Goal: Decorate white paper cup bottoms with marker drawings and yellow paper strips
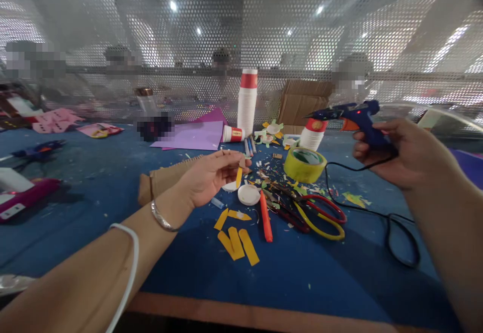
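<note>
A narrow yellow paper strip (239, 177), pinched near its upper end between the closed fingers of my left hand (209, 172), is held over the blue counter (181, 272), near a round white shallow dish (249, 195). It looks light, thin and easily creased, so I judge a gentle hold by the end or edges best. My right hand (409, 154) wraps round the handle of a dark-blue plastic glue gun (368, 121), likely heavier and rigid, its tip probably hot and best left untouched.
</note>
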Tool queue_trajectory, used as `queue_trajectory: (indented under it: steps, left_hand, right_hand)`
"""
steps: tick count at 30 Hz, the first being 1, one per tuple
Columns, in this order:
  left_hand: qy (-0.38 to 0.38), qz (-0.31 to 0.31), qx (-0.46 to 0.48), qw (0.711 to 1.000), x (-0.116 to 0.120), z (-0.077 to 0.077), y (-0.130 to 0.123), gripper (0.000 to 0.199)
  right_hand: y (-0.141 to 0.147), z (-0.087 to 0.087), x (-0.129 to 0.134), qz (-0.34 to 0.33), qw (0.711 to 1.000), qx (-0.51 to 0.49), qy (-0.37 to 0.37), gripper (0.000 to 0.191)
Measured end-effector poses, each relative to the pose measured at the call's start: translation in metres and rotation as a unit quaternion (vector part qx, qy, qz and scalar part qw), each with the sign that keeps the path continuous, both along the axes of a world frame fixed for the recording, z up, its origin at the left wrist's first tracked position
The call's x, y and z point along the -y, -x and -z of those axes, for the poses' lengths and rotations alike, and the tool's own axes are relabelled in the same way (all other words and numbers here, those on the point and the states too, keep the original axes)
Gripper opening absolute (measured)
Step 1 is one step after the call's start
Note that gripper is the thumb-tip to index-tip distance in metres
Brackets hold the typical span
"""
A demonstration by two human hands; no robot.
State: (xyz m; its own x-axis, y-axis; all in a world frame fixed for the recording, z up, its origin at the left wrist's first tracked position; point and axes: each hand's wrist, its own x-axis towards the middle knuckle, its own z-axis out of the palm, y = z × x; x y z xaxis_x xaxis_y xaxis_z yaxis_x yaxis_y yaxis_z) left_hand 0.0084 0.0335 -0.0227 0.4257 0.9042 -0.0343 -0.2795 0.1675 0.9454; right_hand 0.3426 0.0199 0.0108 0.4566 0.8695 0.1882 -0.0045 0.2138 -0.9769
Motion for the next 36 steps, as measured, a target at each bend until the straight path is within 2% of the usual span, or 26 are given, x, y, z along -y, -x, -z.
queue_trajectory:
  steps: [1,3,8,12,14,17,21,24,28,30,33,36]
  left_hand:
    - [-0.003,0.007,-0.002,1.000,0.000,0.000,0.000,0.015]
    - [-0.004,0.015,-0.002,1.000,0.001,0.000,0.000,0.015]
    - [0.004,0.021,-0.003,1.000,0.000,0.002,-0.001,0.013]
    - [0.004,0.028,-0.006,1.000,-0.001,0.004,0.000,0.015]
    - [0.003,0.035,-0.008,0.999,-0.001,0.005,0.000,0.016]
    - [0.006,0.040,-0.004,0.999,0.000,0.004,-0.001,0.015]
    - [0.017,0.036,-0.001,0.999,0.001,0.003,-0.002,0.011]
    - [0.017,0.037,-0.005,0.999,0.002,0.002,-0.001,0.010]
    - [0.016,0.045,-0.015,0.999,0.004,0.001,-0.002,0.010]
    - [0.018,0.044,-0.018,0.999,0.005,0.000,-0.002,0.010]
    - [0.027,0.041,-0.021,0.999,0.005,0.000,-0.003,0.011]
    - [0.034,0.033,-0.028,0.998,0.005,0.000,-0.003,0.013]
  right_hand:
    - [0.003,-0.002,0.002,-0.036,0.994,-0.097,0.030,0.006]
    - [0.010,-0.005,0.008,-0.081,0.981,-0.170,0.047,0.006]
    - [0.029,-0.005,0.018,-0.165,0.962,-0.217,0.025,0.011]
    - [0.034,-0.003,0.021,-0.205,0.959,-0.194,-0.020,0.009]
    - [0.033,-0.002,0.021,-0.231,0.957,-0.172,-0.028,0.009]
    - [0.034,0.002,0.022,-0.262,0.957,-0.126,0.000,0.013]
    - [0.044,0.010,0.023,-0.260,0.965,-0.035,-0.015,0.021]
    - [0.053,0.016,0.025,-0.253,0.964,0.080,0.006,0.033]
    - [0.061,0.024,0.028,-0.204,0.944,0.254,0.044,0.046]
    - [0.064,0.026,0.030,-0.182,0.930,0.314,0.063,0.046]
    - [0.069,0.026,0.031,-0.185,0.916,0.350,0.067,0.036]
    - [0.072,0.026,0.031,-0.194,0.904,0.377,0.052,0.033]
